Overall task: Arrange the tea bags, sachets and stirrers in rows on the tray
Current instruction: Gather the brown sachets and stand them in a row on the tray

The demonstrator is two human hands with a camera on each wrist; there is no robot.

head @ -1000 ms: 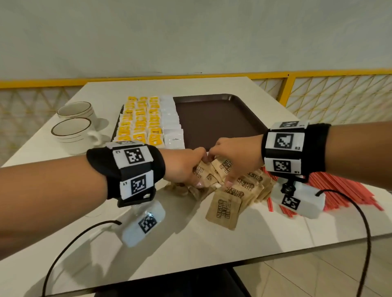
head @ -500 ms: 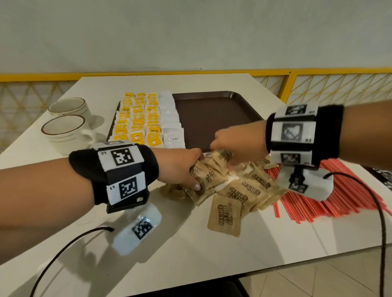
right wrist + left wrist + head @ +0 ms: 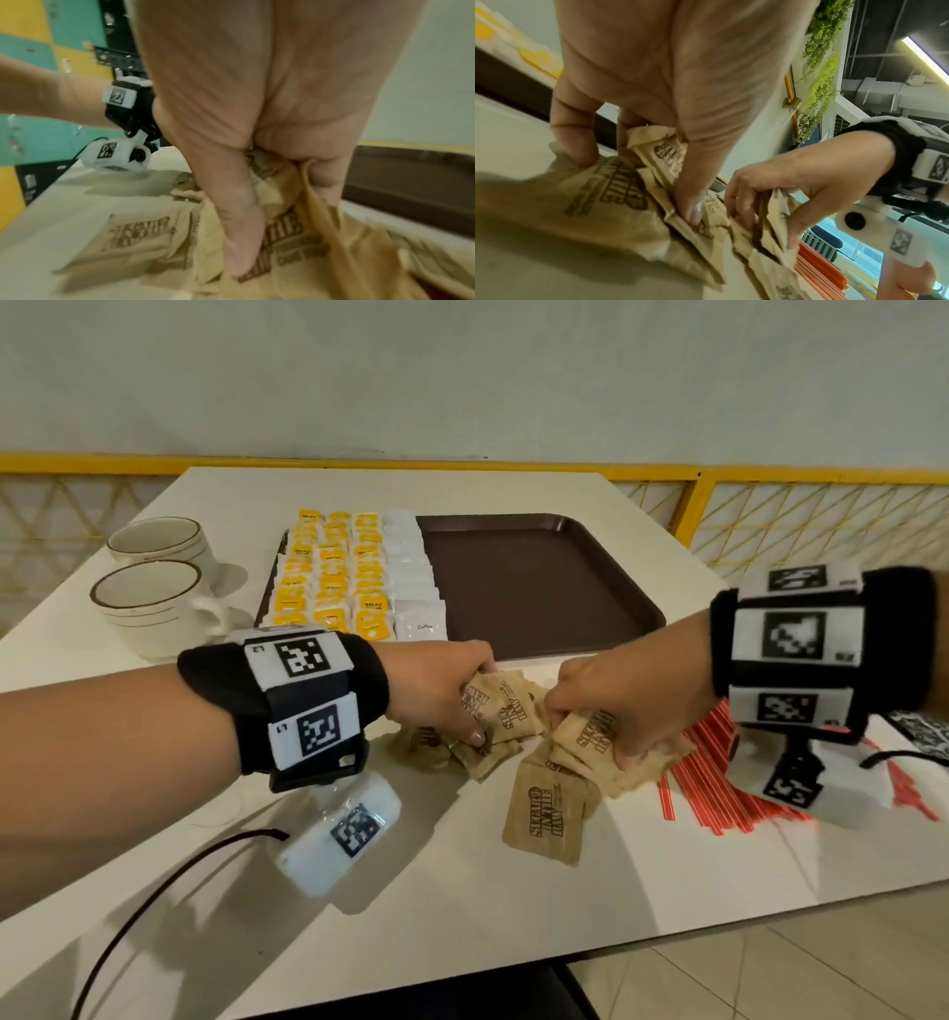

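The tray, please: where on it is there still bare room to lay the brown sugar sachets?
The tray is bare across its right part, from the white sachets to its right rim. Its left part is crowded with rows of yellow tea bags. In front of the tray it is crowded too: both hands, left and right, grip brown sugar sachets beside the red stirrers.
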